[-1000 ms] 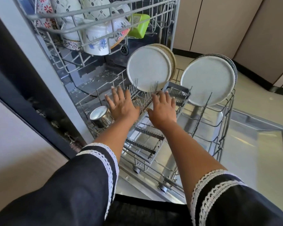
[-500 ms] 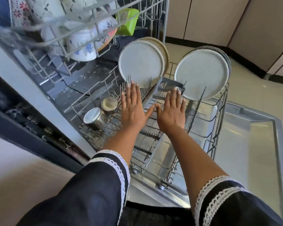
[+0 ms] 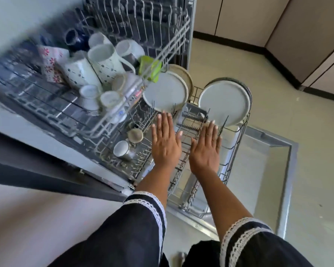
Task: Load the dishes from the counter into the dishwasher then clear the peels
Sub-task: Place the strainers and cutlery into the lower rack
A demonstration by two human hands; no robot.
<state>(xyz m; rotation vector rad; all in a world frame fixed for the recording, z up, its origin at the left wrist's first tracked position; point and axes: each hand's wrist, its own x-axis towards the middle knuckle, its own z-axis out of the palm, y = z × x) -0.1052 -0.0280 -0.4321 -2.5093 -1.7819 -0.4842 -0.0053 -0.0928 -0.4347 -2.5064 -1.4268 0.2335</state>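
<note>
The upper wire rack (image 3: 123, 105) of the dishwasher is smeared by motion blur at the left — the white patterned mugs (image 3: 104, 62) there show no clear detail. A beige plate (image 3: 187, 78) stands mostly hidden behind a grey round plate (image 3: 166, 91). Whether the flat left hand (image 3: 165, 143) and right hand (image 3: 205, 149) touch the lower wire rack (image 3: 237, 151) beneath cannot be told — both dark lace-trimmed sleeves (image 3: 135, 232) run off the bottom edge.
</note>
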